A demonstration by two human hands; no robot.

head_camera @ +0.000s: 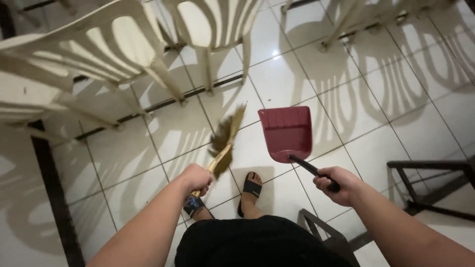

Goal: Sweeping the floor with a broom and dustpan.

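My left hand grips the yellow handle of a small straw broom; its bristles point up and away, blurred, above the white tiled floor. My right hand holds the black handle of a dark red dustpan, raised above the floor with its flat mouth facing away from me. Broom and dustpan hang side by side, a small gap between them. Below them my two feet in black sandals stand on the tiles.
White plastic chairs stand at the top left and along the top, casting slatted shadows. A dark metal frame sits at the right, another dark frame piece near my right knee. A dark floor strip runs down the left.
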